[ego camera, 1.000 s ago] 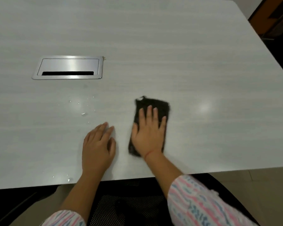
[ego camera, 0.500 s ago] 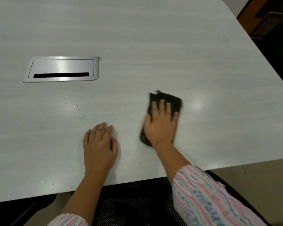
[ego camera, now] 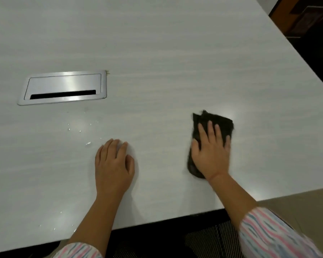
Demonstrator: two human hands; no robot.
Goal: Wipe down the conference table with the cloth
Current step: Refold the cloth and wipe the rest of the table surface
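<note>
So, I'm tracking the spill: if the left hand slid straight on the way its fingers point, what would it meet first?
Likely nothing: the left hand points just right of the water drops and the metal hatch, so only bare table lies ahead.

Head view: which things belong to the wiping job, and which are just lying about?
Job: dark cloth under the right hand; conference table; water droplets beside the left hand.
Lying about: metal cable hatch set into the table; black mesh chair below the near edge.

Glossy pale woodgrain table, brushed metal hatch, dark fuzzy cloth
</note>
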